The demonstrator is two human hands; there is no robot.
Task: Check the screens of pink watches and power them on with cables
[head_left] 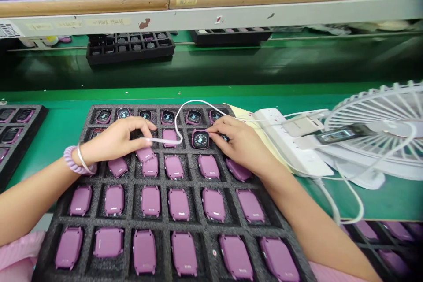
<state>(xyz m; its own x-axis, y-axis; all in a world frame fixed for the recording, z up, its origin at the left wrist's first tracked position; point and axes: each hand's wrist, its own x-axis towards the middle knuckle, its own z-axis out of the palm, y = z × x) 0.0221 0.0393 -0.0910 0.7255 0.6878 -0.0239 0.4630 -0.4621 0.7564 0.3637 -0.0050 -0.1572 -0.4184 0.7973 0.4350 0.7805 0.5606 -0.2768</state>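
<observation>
A black foam tray [194,224] with square compartments lies in front of me, holding many purple watch bodies. Between thumb and fingers, my left hand [115,139] pinches the end of a white cable [165,141]. Just under those fingertips is a tilted purple watch body [145,155], overlapping another one in its compartment; whether the cable touches it I cannot tell. My right hand [236,141] grips the right edge of a watch with a lit screen [200,139], face up in the second row. Back-row watches [168,117] also lie face up, while most nearer ones show their purple backs.
At the right stand a white power strip [294,145] with plugged-in adapters, a USB meter with a display [343,134] and a white fan [380,128]. Further trays flank the main one at left [20,128] and lower right [380,246]. A shelf [211,13] crosses behind.
</observation>
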